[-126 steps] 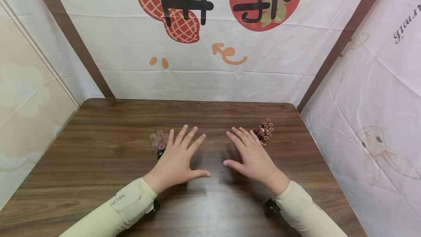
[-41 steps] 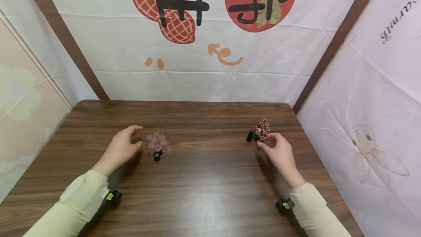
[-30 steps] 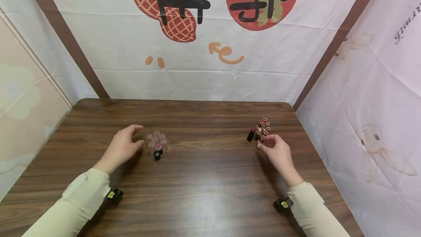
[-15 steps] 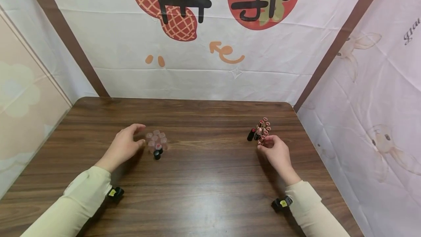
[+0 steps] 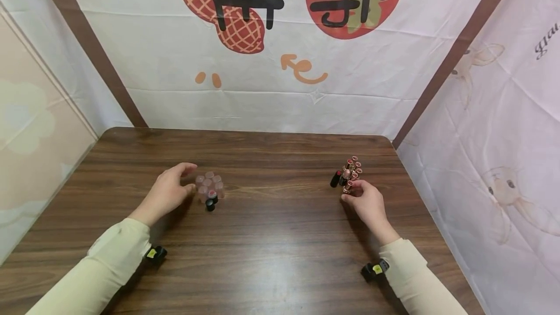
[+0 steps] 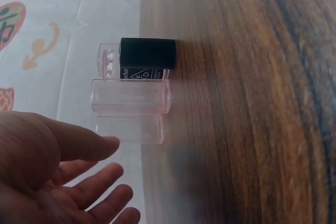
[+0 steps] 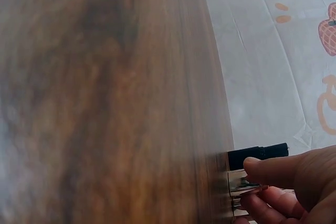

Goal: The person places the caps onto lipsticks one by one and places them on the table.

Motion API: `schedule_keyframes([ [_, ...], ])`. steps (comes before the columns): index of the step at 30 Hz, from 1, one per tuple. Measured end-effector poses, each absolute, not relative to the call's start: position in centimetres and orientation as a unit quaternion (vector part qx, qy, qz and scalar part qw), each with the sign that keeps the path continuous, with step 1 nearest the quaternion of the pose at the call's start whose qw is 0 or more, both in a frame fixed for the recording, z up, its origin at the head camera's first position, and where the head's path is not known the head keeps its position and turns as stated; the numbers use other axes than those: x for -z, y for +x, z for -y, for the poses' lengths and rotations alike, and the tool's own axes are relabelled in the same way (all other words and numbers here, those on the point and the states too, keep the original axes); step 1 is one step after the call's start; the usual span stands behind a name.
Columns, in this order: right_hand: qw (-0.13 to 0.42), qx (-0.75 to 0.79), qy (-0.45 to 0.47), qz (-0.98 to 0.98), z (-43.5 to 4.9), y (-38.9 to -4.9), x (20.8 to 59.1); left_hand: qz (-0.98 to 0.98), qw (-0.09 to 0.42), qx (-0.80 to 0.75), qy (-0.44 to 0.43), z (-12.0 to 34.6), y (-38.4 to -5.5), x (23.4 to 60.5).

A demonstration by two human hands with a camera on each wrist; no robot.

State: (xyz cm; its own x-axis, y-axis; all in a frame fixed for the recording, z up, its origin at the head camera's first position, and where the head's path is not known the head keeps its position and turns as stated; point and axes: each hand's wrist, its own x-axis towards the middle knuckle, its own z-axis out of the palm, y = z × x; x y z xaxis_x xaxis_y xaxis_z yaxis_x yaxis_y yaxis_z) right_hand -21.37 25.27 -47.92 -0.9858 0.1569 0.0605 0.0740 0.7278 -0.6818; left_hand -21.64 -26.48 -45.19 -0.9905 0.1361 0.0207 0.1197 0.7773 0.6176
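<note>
My right hand (image 5: pixel 367 204) pinches an upright lipstick (image 5: pixel 348 186) toward the desk's (image 5: pixel 271 242) right edge; my left hand (image 5: pixel 168 191), thumb and fingers apart, is beside the caps (image 5: pixel 208 183).

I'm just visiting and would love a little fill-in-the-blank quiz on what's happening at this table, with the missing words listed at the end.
1. The right grip pinches one gold tube between fingers and ____.
2. The left grip, near the clear tubes, holds ____.
3. In the left wrist view, the short cylinder standing by the clear tubes is coloured ____.
4. The peanut printed on the back cloth is coloured ____.

Missing words: thumb; nothing; black; red.
</note>
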Motion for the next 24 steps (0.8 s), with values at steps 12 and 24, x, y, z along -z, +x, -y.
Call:
schedule_keyframes([
  [12, 0.054, -0.343, -0.059, 0.936, -25.3, -21.54, 48.06, -0.942, 0.018, -0.328, 0.073, 26.5, -21.83, 45.0],
  [24, 0.051, -0.359, -0.075, 0.929, -24.59, -20.69, 47.27, -0.939, 0.032, -0.335, 0.077, 26.51, -21.91, 45.66],
])
